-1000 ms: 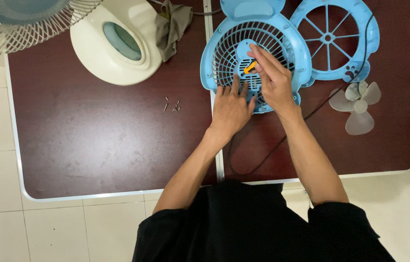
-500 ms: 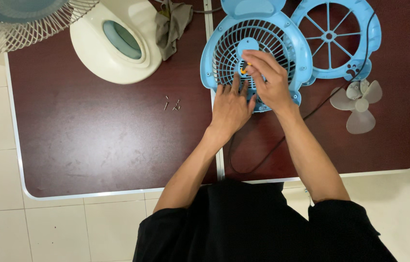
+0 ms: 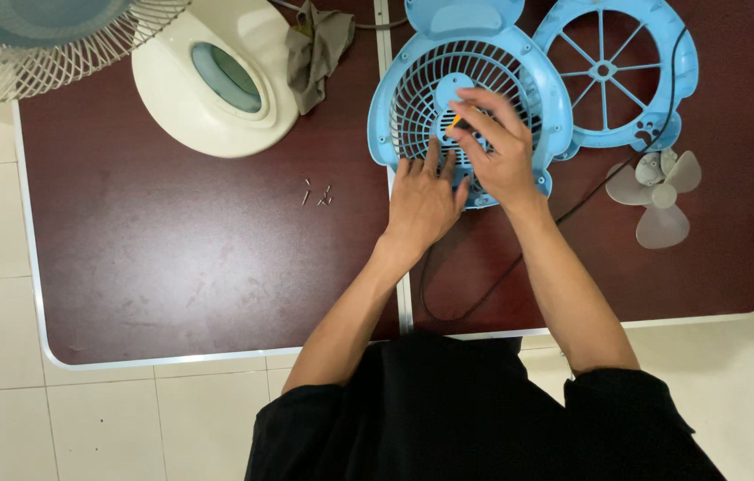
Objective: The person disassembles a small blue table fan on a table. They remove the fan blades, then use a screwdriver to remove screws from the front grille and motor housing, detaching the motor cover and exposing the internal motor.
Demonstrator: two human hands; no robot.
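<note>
Head view, looking straight down on a dark red table [image 3: 172, 258] with a pale rim. Blue fan grille housing [image 3: 413, 93] sits upper centre of frame, slatted face up. Left hand [image 3: 424, 200] lies flat and unclenched, fingers spread on the housing's lower edge, gripping nothing. Right hand [image 3: 497, 142] is over the middle of the grille, fingers pinched around a small orange-handled tool [image 3: 455, 119]; only a sliver of orange shows between the fingers, tip hidden, so contact with the grille is not readable.

Second blue grille [image 3: 613, 67], the spoked one, lies just right of the housing, upper right of frame, touching or overlapping it at the edge. Grey three-blade propeller [image 3: 658, 191] sits below it, near the right hand but apart. Black cable [image 3: 484, 285] loops from under the hands toward the table's lower edge.

Small cluster of loose screws [image 3: 316, 193] lies left of the left hand, centre of frame. Cream fan base [image 3: 217, 85] upper left, grey rag [image 3: 315, 49] beside it, white wire guard [image 3: 29, 49] at the top left corner.
</note>
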